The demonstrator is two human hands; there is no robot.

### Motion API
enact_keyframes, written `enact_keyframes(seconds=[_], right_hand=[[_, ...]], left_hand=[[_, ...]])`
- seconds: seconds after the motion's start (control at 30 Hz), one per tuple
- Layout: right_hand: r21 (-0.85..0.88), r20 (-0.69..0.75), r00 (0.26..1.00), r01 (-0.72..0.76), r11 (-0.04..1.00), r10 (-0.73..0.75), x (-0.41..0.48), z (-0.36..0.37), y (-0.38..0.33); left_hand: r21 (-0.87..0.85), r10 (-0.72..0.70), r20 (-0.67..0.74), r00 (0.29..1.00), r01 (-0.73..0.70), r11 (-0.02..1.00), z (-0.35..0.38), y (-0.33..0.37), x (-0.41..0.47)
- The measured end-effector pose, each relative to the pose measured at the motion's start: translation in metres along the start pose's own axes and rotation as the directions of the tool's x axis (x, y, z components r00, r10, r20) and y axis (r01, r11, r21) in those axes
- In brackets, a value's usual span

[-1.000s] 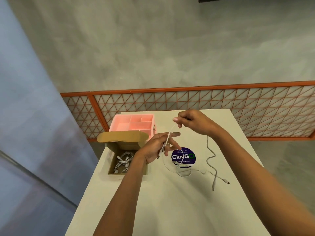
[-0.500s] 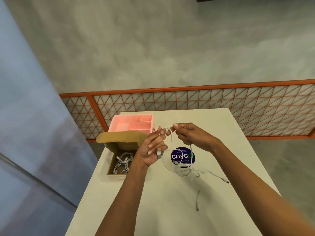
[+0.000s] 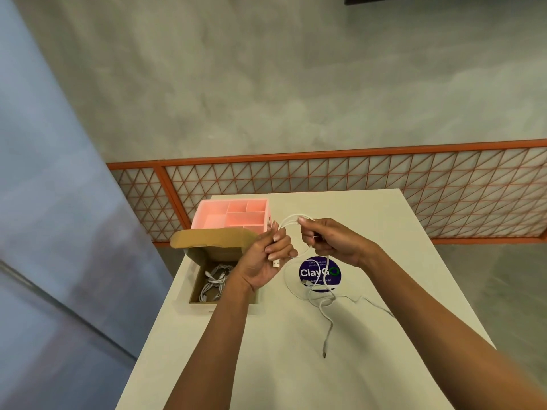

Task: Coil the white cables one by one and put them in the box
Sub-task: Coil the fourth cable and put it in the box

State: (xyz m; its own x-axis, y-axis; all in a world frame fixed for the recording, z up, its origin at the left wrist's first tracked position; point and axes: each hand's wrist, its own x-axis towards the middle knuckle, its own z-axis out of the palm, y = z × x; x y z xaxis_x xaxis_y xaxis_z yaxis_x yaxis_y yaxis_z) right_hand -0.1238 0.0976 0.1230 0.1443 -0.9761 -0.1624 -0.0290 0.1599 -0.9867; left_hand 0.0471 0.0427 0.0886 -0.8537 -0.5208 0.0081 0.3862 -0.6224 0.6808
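Left of centre in the frame, the cardboard box point(image 3: 225, 279) sits open on the table point(image 3: 296, 365), flap up, with a heap of white cables point(image 3: 214, 284) already coiled inside; behind it stands a pink divided tray point(image 3: 233, 216), apparently empty. Just right of the box, the left hand point(image 3: 266, 258) is curled shut around one end of the cable point(image 3: 325, 315) being worked, the flat USB plug point(image 3: 276, 263) poking out below the fingers and pointing down toward the bottom of the frame. Change over the last second: the right hand point(image 3: 331, 241), which was raised and apart with a long strand hanging from it, has come in beside the left, and short arcs of cable now bridge the two hands at the top. Its fingers are pinched closed on that arc. Judgement: about one more turn has gone onto the coil; winding is mid-way, not finished. Below the right hand the slack drops across a round blue sticker point(image 3: 319, 273), loops once on the table, then trails toward the bottom of the frame. That loose tail's long axis runs roughly top to bottom, its small far plug point(image 3: 325, 354) pointing to the lower edge. A second strand point(image 3: 370, 303) runs off to the right, under the right forearm; its end is hidden.
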Motion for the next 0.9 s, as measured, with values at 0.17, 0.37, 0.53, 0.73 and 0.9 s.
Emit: enact_keyframes(seconds=[0.17, 0.37, 0.53, 0.73, 0.9], right_hand=[[-0.054, -0.036, 0.995, 0.091, 0.994, -0.093, -0.004, 0.002, -0.001], [-0.214, -0.221, 0.950, 0.174, 0.961, -0.221, -0.004, 0.001, -0.002], [-0.340, -0.215, 0.946, 0.160, 0.927, -0.242, 0.002, 0.004, 0.013], [-0.486, -0.132, 0.991, -0.080, 0.870, 0.018, -0.001, 0.011, 0.039], [-0.644, -0.019, 0.997, -0.066, 0.762, 0.071, -0.004, 0.015, 0.031]], left_hand=[[0.051, 0.067, -0.082, 0.994, -0.063, 0.997, 0.000, 0.000, 0.002], [0.040, 0.107, -0.057, 0.993, -0.105, 0.994, 0.002, -0.001, 0.001], [-0.016, 0.107, 0.018, 0.994, -0.107, 0.994, 0.007, -0.001, 0.003], [0.120, 0.219, -0.006, 0.976, -0.217, 0.969, 0.005, 0.008, 0.005], [0.260, 0.269, -0.097, 0.958, -0.237, 0.936, -0.001, 0.012, 0.010]])
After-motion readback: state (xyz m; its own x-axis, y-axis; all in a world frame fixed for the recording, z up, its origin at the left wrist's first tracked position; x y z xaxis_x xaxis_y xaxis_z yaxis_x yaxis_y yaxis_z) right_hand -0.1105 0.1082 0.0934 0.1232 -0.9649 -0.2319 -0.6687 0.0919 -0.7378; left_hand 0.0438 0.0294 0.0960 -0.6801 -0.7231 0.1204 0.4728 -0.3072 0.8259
